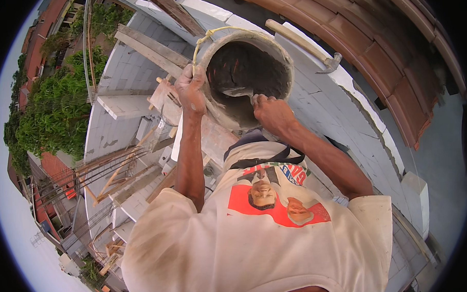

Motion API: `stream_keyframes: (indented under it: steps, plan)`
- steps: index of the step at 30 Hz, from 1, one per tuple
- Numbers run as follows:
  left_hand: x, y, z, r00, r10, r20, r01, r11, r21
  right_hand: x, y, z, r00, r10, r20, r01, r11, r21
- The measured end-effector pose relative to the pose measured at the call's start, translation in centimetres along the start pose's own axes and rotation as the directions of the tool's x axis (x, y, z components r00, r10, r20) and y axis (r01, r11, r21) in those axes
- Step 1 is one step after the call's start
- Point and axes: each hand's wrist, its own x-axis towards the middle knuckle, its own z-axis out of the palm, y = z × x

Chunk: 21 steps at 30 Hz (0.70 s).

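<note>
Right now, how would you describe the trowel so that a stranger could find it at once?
Find the round, mortar-crusted bucket tilted on the white block wall, beside the red roof tiles. The left hand grips its rim; the right hand reaches inside. The trowel is the flat grey blade in that hand, unlike the hammer lying on the wall behind.

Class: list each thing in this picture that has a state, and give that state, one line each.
Bucket: tilted toward the person, mortar inside, partly filled.
Trowel: blade inside the bucket, in the mortar.
Left hand: shut on the bucket rim.
Right hand: shut on the trowel handle.
Hammer: lying untouched on the block wall.
</note>
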Motion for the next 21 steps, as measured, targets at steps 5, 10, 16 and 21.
stream_keyframes:
  steps: [5, 10, 16, 21]
  plan:
    - [0.2, 0.6, -0.4, 1.000, 0.018, -0.017, -0.018, 1.000, 0.011, 0.2, 1.8, -3.2, 0.995, 0.101, -0.010, -0.100, 0.993, 0.066]
    - [0.1, 2.5, 2.0, 0.990, 0.138, 0.029, -0.141, 0.985, 0.104, 1.2, 2.7, -0.6, 0.988, 0.152, 0.001, -0.151, 0.985, 0.087]
    - [0.1, 1.2, 2.5, 0.992, 0.118, -0.032, -0.117, 0.993, 0.034, 1.2, 2.6, -1.7, 0.966, 0.027, 0.256, -0.128, 0.913, 0.388]
    - [0.2, -1.3, 2.1, 0.987, 0.134, -0.091, -0.127, 0.989, 0.079, 0.0, 3.0, 1.1, 0.977, 0.026, 0.212, -0.202, 0.433, 0.878]
